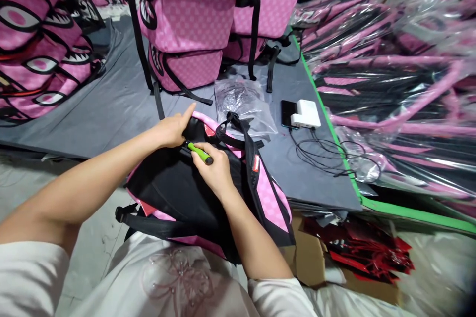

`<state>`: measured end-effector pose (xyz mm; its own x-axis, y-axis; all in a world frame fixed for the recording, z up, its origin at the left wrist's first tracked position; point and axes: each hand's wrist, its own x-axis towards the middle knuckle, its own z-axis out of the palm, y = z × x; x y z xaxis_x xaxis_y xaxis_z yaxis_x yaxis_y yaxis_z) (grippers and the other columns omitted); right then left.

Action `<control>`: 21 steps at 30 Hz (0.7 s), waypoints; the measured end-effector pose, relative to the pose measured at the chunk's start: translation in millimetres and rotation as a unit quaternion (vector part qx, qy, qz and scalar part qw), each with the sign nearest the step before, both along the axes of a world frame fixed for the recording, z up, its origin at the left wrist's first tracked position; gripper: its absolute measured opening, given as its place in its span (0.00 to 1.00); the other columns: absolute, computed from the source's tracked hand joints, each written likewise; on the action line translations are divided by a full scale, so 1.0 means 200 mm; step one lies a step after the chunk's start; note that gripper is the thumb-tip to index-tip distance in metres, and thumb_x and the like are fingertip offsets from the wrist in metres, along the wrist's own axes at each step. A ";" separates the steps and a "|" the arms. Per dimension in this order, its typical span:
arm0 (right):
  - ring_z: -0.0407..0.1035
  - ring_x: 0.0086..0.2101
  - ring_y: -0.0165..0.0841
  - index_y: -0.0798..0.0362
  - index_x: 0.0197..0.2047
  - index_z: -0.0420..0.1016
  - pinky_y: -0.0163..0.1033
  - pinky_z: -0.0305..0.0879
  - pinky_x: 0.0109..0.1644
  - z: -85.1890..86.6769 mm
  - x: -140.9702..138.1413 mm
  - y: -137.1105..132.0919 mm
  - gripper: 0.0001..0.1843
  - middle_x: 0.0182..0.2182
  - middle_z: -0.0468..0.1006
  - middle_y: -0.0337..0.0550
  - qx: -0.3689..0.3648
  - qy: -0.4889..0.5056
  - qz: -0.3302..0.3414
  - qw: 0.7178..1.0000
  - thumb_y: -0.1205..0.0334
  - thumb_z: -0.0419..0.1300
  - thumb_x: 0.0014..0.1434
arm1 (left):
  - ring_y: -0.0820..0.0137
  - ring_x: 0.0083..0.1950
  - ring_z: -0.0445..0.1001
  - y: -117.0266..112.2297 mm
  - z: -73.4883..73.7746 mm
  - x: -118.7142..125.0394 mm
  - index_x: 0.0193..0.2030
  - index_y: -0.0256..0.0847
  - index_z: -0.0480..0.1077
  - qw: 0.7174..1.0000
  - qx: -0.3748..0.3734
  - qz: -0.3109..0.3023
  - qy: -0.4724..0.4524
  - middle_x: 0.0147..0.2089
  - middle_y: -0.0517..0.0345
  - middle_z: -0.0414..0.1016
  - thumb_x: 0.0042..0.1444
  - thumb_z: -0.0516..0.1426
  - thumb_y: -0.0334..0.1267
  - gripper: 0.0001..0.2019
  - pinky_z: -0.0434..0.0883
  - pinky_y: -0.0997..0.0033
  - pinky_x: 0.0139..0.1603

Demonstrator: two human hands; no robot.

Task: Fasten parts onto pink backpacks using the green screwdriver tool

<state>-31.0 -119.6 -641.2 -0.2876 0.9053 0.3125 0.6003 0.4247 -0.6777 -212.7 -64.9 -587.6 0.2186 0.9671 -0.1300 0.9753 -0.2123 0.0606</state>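
Observation:
A black and pink checkered backpack [174, 183] lies across my lap and the table's front edge, its black padded side facing up. My left hand [173, 130] is closed on the fabric near its top, index finger stretched out along the pink edge. In my right hand [217, 166] is a slim green-handled tool [201, 153] with a dark butt end. Its tip points at the fabric beside my left fingers and is hidden there, so its exact kind does not show. A strap with a black buckle [232, 118] lies just beyond my hands.
Pink backpacks are stacked at the back [197, 20] and on the left [40, 64]. A clear plastic bag [243, 104], a phone [288, 113] and a white charger [308, 113] with cables rest on the grey table. Plastic-wrapped backpacks [390, 89] fill the right; below sits an open carton [310, 257].

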 end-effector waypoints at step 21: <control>0.78 0.33 0.34 0.46 0.48 0.82 0.39 0.72 0.44 0.08 0.11 0.05 0.12 0.39 0.86 0.39 -0.051 0.021 0.059 0.997 0.59 0.62 0.63 | 0.57 0.54 0.76 0.01 0.00 0.01 0.76 0.44 0.24 0.999 -0.015 0.022 -0.027 0.58 0.42 0.71 0.57 0.60 0.36 0.53 0.69 0.68 0.46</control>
